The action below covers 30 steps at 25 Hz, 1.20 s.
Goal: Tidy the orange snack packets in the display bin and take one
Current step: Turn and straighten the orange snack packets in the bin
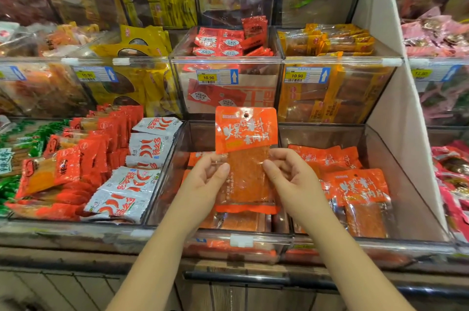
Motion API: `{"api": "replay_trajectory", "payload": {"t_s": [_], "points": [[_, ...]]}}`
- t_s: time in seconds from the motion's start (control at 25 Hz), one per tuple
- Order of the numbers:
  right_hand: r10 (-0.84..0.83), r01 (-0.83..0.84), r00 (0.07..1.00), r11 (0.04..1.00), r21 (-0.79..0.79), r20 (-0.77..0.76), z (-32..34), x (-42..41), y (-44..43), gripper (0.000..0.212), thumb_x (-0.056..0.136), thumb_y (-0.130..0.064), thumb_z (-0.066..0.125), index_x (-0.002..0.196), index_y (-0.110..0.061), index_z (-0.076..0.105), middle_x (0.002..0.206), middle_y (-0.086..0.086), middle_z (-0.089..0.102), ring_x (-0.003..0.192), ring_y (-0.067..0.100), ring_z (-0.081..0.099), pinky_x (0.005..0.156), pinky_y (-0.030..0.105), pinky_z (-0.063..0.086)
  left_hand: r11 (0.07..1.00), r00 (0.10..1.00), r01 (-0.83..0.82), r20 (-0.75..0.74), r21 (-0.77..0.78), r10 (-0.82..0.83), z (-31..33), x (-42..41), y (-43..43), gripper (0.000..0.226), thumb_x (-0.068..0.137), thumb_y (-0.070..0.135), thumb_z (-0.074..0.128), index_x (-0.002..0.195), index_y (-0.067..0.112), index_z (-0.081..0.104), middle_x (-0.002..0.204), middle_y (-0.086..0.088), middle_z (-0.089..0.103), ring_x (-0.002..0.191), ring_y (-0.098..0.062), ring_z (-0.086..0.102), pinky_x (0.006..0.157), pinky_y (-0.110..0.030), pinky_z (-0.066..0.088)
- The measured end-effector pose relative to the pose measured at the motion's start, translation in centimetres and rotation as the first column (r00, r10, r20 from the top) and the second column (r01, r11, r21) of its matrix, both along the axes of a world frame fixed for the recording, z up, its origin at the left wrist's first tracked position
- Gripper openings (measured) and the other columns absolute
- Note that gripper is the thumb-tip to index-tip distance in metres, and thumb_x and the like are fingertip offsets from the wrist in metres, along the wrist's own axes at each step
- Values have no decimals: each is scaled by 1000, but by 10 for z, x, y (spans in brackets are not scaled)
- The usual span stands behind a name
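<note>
One view, head-worn and wide-angle. It stands close before tiered shelving, facing forward and down. The display bin (175,158) sits at frame centre. Both forearms enter from 6 o'clock; the left hand (205,181) and right hand (291,178) meet just below centre, near the lens, gripping an orange packet (246,133) between them. The upper bins (256,92) span 10 to 2 o'clock, their price labels (208,77) legible at centre, blurred toward the corners. A white divider panel (385,82) slants through 2 to 3 o'clock. The counter front (76,285) fills 5 to 7 o'clock. Shelf edges bow near the margins, probably lens distortion.

Shop: price-tagged snack bins (226,87)
</note>
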State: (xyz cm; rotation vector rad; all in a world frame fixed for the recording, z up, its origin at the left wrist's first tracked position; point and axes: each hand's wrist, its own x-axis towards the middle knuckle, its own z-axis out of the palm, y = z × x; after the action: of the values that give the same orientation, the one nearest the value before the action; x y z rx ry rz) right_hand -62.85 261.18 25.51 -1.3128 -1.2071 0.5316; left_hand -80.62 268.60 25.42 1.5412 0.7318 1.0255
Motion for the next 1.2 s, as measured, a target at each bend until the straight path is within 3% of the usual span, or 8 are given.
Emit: {"api": "replay_trajectory", "payload": {"t_s": [0.12, 0.32, 0.48, 0.6, 0.8, 0.96, 1.2], "points": [[1, -1, 1000, 1000, -8, 20, -2, 1, -1, 17, 99, -28, 61, 116, -32, 60, 95, -15, 73, 87, -1, 70, 67, 19, 59, 1000, 1000, 6, 6, 0, -6, -3, 1, 0, 15, 104, 22, 54, 114, 29, 63, 104, 7, 76, 96, -7, 72, 75, -24, 56], [13, -12, 1000, 1000, -10, 14, -2, 0, -2, 17, 99, -33, 60, 115, -35, 58, 97, -17, 72, 89, 1, 70, 70, 23, 61, 1000, 1000, 9, 23, -9, -9, -4, -2, 0, 15, 104, 21, 54, 115, 23, 63, 105, 3, 76, 93, -10, 73, 69, -22, 56], [44, -44, 998, 999, -16, -45, -1, 0, -1, 35, 93, -46, 58, 124, -31, 58, 102, -15, 74, 92, 6, 72, 77, 32, 64, 1000, 999, -4, 32, -20, 5, -6, -2, 3, 16, 102, 25, 57, 116, 25, 64, 107, 0, 76, 94, -23, 71, 76, -46, 58], [93, -94, 994, 995, -18, -65, -2, 2, 0, 36, 90, -46, 61, 123, -31, 60, 105, -14, 75, 98, 4, 71, 81, 28, 62, 1000, 999, -10, 49, -12, 11, -5, -2, 3, 14, 100, 25, 58, 113, 27, 65, 103, 4, 76, 89, -12, 72, 66, -28, 55], [87, -87, 996, 996, 1, -34, -4, 3, 2, 20, 94, -38, 63, 111, -29, 67, 102, -11, 75, 96, 6, 72, 82, 29, 61, 999, 998, -38, 50, 2, 38, -4, -2, 1, 17, 100, 24, 60, 117, 24, 62, 106, 5, 76, 96, -13, 73, 79, -34, 59], [83, -83, 996, 996, 11, -32, -2, 1, 0, 16, 99, -35, 58, 112, -32, 66, 104, -17, 73, 97, 1, 69, 78, 23, 60, 999, 999, -40, 33, 24, 39, -4, -3, 2, 18, 99, 25, 61, 118, 26, 63, 107, 5, 76, 96, -11, 73, 73, -29, 57], [45, -47, 998, 998, -45, -40, -2, 3, 0, 23, 102, -44, 50, 110, -34, 69, 102, -10, 74, 95, 10, 71, 85, 43, 62, 998, 997, -65, 35, 19, 64, -5, -4, 0, 18, 98, 23, 64, 116, 25, 65, 94, 13, 75, 79, 4, 66, 62, -18, 51]]}}
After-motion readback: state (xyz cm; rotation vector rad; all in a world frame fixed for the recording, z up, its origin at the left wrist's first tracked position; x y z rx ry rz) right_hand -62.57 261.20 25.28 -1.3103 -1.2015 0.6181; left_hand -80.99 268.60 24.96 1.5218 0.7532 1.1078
